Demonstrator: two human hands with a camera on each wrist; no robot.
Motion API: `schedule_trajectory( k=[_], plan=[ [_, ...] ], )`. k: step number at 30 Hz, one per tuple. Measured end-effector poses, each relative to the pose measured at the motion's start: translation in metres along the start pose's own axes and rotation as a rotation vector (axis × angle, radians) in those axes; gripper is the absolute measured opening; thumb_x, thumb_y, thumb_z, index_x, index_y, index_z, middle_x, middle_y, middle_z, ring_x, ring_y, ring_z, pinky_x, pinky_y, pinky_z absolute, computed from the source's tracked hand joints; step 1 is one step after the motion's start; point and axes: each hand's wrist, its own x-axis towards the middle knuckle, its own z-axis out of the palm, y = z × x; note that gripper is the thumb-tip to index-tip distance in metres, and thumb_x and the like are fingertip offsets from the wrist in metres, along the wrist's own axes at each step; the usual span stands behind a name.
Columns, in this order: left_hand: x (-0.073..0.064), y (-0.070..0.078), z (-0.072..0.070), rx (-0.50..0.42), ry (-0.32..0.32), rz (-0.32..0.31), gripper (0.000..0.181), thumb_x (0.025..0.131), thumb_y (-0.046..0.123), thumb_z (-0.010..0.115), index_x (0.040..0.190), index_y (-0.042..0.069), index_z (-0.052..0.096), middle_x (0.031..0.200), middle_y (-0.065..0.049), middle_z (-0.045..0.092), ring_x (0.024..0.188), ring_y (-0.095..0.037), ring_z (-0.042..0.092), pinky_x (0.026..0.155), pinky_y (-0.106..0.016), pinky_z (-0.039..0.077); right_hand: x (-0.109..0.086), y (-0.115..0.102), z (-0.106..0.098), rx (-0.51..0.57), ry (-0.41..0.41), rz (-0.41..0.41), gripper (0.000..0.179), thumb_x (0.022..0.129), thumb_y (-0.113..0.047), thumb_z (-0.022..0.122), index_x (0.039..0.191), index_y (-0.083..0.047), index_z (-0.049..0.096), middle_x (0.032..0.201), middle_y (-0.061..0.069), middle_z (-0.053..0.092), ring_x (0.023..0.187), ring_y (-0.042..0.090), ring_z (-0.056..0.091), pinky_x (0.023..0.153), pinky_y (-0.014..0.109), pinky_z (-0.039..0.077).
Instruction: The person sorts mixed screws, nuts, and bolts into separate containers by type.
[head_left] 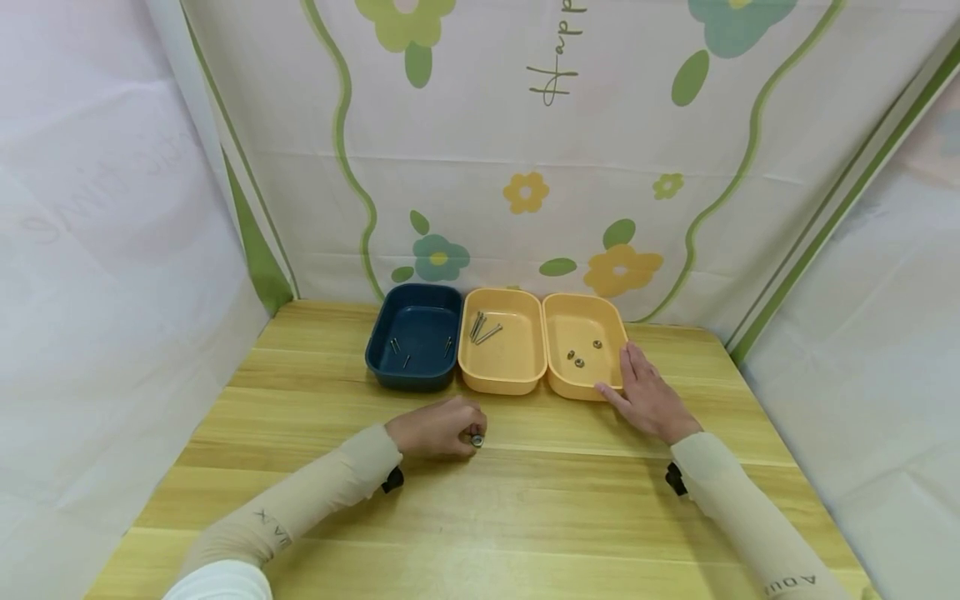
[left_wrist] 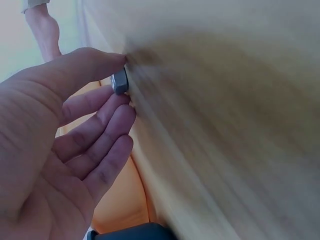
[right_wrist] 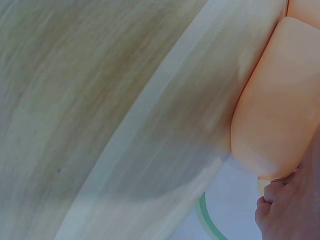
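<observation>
Just in front of the middle tray, my left hand (head_left: 442, 427) is down at the tabletop. Its thumb and index finger pinch a metal hex nut (left_wrist: 120, 81) close to the wood; the other fingers are bent loosely beneath in the left wrist view. My right hand (head_left: 651, 402) rests at the near right corner of the right-hand yellow tray (head_left: 587, 390), fingers extended along its side and thumb at the front rim. Several small nuts (head_left: 579, 362) lie in that tray. In the right wrist view only part of the right hand (right_wrist: 287, 210) shows, beside the tray wall.
A dark blue tray (head_left: 416, 382) with several small screws stands left in the row. The middle yellow tray (head_left: 502, 387) holds several longer screws (head_left: 489, 333). All stand on a wooden table (head_left: 525, 517), with a printed fabric curtain (head_left: 465, 125) behind and at the sides.
</observation>
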Motion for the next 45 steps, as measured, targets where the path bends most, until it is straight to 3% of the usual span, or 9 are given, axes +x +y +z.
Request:
schedule_trajectory(
  k=[9, 18, 24, 32, 41, 45],
  plan=[
    [0.009, 0.001, -0.006, -0.001, -0.055, 0.018, 0.008, 0.086, 0.009, 0.081, 0.089, 0.010, 0.074, 0.082, -0.001, 0.071, 0.071, -0.004, 0.056, 0.064, -0.014, 0.046, 0.000, 0.002, 0.003, -0.012, 0.018, -0.009, 0.102, 0.108, -0.065, 0.038, 0.164, 0.013, 0.003, 0.174, 0.034, -0.001, 0.162, 0.052, 0.006, 0.128, 0.068, 0.017],
    [0.020, 0.009, -0.013, -0.016, -0.107, 0.004, 0.008, 0.086, 0.009, 0.082, 0.089, 0.010, 0.075, 0.077, 0.003, 0.068, 0.066, -0.001, 0.053, 0.061, -0.014, 0.047, 0.000, 0.002, 0.002, -0.005, 0.003, -0.001, 0.102, 0.108, -0.065, 0.037, 0.164, 0.012, 0.000, 0.174, 0.032, -0.005, 0.163, 0.050, 0.003, 0.129, 0.067, 0.016],
    [0.030, 0.015, -0.023, 0.029, -0.115, 0.051, 0.008, 0.086, 0.010, 0.081, 0.085, 0.012, 0.073, 0.075, 0.004, 0.066, 0.065, 0.000, 0.052, 0.060, -0.013, 0.044, 0.000, 0.003, 0.002, -0.004, 0.012, -0.006, 0.102, 0.108, -0.065, 0.038, 0.164, 0.012, 0.001, 0.174, 0.033, -0.003, 0.163, 0.050, 0.003, 0.129, 0.067, 0.016],
    [0.047, 0.026, -0.042, 0.114, -0.141, 0.079, 0.004, 0.089, 0.013, 0.079, 0.091, 0.011, 0.076, 0.081, 0.003, 0.070, 0.067, -0.001, 0.054, 0.064, -0.013, 0.045, 0.001, 0.003, 0.002, -0.016, 0.004, -0.009, 0.102, 0.108, -0.065, 0.038, 0.164, 0.013, 0.000, 0.174, 0.033, -0.004, 0.163, 0.050, 0.003, 0.129, 0.067, 0.016],
    [0.066, 0.037, -0.064, 0.199, -0.035, 0.159, 0.008, 0.089, 0.013, 0.078, 0.096, 0.010, 0.077, 0.090, 0.002, 0.075, 0.077, -0.005, 0.063, 0.071, -0.014, 0.051, 0.001, 0.003, 0.002, 0.002, 0.005, -0.009, 0.102, 0.108, -0.065, 0.038, 0.164, 0.012, -0.001, 0.174, 0.032, -0.005, 0.163, 0.050, 0.002, 0.129, 0.067, 0.015],
    [0.075, 0.038, -0.072, 0.205, 0.005, 0.166, 0.009, 0.089, 0.015, 0.079, 0.097, 0.012, 0.076, 0.092, 0.003, 0.073, 0.081, -0.005, 0.063, 0.074, -0.013, 0.051, 0.000, 0.003, 0.001, -0.001, 0.007, -0.007, 0.102, 0.109, -0.064, 0.038, 0.164, 0.012, -0.001, 0.174, 0.032, -0.005, 0.163, 0.050, 0.002, 0.129, 0.067, 0.015]
  ],
)
